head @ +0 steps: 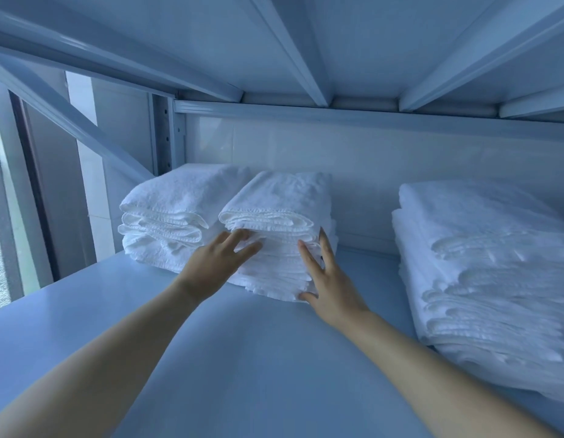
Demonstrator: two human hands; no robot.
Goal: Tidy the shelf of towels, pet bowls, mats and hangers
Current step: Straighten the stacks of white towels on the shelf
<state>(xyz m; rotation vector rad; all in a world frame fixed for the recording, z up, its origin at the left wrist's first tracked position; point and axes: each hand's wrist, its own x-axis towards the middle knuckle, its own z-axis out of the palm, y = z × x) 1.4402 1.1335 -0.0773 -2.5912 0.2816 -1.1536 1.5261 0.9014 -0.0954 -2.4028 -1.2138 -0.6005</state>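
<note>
Both hands were flat on the middle towel stack, fingers spread, gripping nothing.

Left to right: the left stack (166, 216) sat soft and lumpy, white terry with rounded folded edges facing front, just beside the middle stack (280, 210) on the smooth, pale metal shelf (242, 358). The left hand (211, 267) lay open against the middle stack's front left, fingers wide; the right hand (329, 279) pressed its front right corner, fingers splayed too. That stack ran long front to back, folds toward the camera. Well apart, the right stack (483, 267) stood bigger, flatter, thinly layered.
</note>
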